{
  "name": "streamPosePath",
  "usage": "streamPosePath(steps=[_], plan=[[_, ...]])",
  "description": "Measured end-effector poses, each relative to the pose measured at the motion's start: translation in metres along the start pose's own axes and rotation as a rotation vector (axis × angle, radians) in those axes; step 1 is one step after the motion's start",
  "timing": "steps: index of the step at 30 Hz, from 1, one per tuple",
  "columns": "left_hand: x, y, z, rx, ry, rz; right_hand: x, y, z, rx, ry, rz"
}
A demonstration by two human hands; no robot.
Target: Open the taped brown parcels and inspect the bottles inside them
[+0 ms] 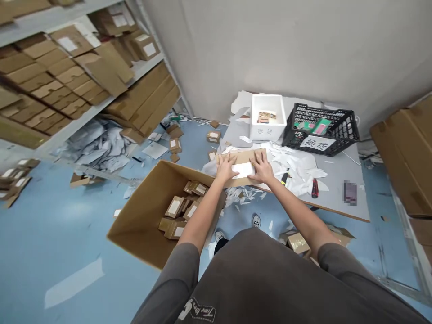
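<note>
A flat brown piece of cardboard (241,157), perhaps a small carton, lies at the near left edge of the grey table. On its middle is a white label (243,170). My left hand (226,168) rests on its left part with fingers spread, and my right hand (262,169) lies likewise on its right part. Both thumbs point inward, touching beside the label. White paper scraps (290,164) are heaped just right of the cardboard. Close to my right hand lies a yellow-and-black cutter (285,177), partly among the scraps.
A large open carton (141,220) holding small boxes (174,207) stands left of my legs. On the table (337,180) are a white foam box (268,128), a black crate (297,126) and a red-and-black tool (315,189). Shelves of cartons (47,81) line the left.
</note>
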State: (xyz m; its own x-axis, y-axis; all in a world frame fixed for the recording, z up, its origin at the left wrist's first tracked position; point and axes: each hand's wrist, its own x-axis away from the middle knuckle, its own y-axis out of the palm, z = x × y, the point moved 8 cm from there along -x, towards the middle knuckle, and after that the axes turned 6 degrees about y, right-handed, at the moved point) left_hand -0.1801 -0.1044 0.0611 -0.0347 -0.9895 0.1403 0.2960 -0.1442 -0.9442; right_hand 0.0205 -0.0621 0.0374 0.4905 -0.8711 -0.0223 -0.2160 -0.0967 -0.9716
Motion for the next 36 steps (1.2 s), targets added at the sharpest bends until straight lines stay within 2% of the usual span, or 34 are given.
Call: streamPosePath(steps=[3,6,10,15,18,20,25,29,33,36], plan=[[-0.053,0.041,0.046,0.005,0.074,-0.075,0.007,0.022,0.071,-0.037,0.116,-0.032],[-0.094,0.084,0.07,0.002,0.09,-0.169,0.006,0.052,0.122,-0.08,0.21,-0.099],[-0.136,0.124,0.072,-0.028,0.06,-0.229,-0.009,0.081,0.16,-0.144,0.263,-0.14],[-0.167,0.15,0.065,-0.034,0.037,-0.286,-0.032,0.104,0.184,-0.253,0.316,-0.212],[-0.166,0.158,0.061,-0.016,0.011,-0.272,-0.033,0.11,0.189,-0.294,0.304,-0.215],[-0.154,0.16,0.055,0.017,0.004,-0.228,-0.027,0.11,0.189,-0.293,0.278,-0.204],[-0.096,0.171,0.015,0.18,-0.042,-0.135,0.011,0.113,0.193,-0.274,0.21,-0.221],[-0.064,0.192,-0.003,0.385,-0.032,-0.156,0.038,0.123,0.198,-0.275,0.254,-0.235],[-0.069,0.197,-0.009,0.468,-0.077,-0.102,0.037,0.126,0.194,-0.292,0.343,-0.18],[-0.085,0.184,-0.015,0.449,-0.072,-0.105,0.027,0.121,0.187,-0.311,0.402,-0.162]])
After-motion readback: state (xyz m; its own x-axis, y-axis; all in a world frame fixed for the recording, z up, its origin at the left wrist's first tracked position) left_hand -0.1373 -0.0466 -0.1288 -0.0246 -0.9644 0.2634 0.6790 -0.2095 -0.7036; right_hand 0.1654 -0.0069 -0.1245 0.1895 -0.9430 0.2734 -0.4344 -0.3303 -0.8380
